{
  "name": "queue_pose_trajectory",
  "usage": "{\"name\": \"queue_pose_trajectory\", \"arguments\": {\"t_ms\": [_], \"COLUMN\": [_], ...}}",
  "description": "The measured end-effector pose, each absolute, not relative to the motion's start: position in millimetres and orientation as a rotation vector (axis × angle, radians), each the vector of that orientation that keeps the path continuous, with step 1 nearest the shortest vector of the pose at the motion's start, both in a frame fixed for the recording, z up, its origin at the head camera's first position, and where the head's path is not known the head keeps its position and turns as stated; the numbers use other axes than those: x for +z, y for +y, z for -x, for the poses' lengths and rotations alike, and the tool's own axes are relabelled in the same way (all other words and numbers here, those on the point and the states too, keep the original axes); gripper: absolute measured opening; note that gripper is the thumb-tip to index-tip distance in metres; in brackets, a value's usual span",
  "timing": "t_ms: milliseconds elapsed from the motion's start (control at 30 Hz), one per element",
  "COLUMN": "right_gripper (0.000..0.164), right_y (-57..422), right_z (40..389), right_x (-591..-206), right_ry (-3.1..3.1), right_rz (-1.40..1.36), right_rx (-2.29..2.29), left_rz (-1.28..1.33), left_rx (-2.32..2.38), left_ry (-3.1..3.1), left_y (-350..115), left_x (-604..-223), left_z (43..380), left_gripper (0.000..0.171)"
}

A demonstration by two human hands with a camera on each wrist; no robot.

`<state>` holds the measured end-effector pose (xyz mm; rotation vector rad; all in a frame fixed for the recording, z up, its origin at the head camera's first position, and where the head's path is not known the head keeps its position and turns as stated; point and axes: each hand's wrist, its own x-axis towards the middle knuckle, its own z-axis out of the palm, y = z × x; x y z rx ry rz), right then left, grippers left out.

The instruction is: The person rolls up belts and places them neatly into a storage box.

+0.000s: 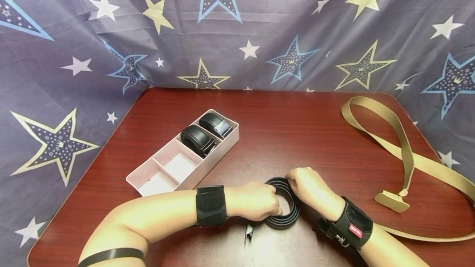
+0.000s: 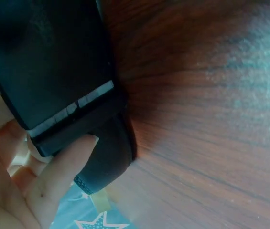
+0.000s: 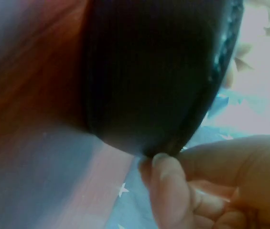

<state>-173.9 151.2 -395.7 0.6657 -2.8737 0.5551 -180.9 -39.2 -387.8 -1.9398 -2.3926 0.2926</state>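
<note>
A black belt (image 1: 285,221) is wound into a round coil that stands on its edge near the front of the table. My left hand (image 1: 254,201) grips the coil's left side, with fingertips inside the loop. The left wrist view shows its thumb pressing the belt (image 2: 108,157) just under a dark buckle (image 2: 44,62) with a silver strip. At the coil's far right side my right hand (image 1: 309,188) pinches the outer layer. Its thumb and finger meet at the edge of the belt (image 3: 149,81) in the right wrist view.
Left of the coil lies a pale pink divided box (image 1: 208,164). Its two far compartments hold a rolled black belt (image 1: 194,138) and another rolled belt (image 1: 211,122) with a silver buckle. A tan webbing belt (image 1: 397,125) loops loosely over the table's right side. A starred curtain (image 1: 259,24) hangs behind.
</note>
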Motion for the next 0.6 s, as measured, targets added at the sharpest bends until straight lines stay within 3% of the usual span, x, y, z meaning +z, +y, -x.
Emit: {"name": "queue_pose_trajectory", "arguments": {"t_ms": [200,433,600], "right_gripper": [0.021,0.010,0.014], "right_y": [152,150,148], "right_z": [176,149,123], "right_x": [-398,-393,-388], "right_ry": [-2.829,-2.664,-2.390], "right_rz": [-0.667,-0.600,-1.125], "right_rx": [0.527,0.511,0.627], "left_rz": [1.914,1.909,1.903], "left_rx": [0.163,0.104,0.072], "left_ry": [-2.458,-2.501,-2.576], "left_y": [-39,-41,-41], "left_x": [-389,-391,-391], "left_z": [182,185,186], "left_gripper": [0.028,0.021,0.017]}}
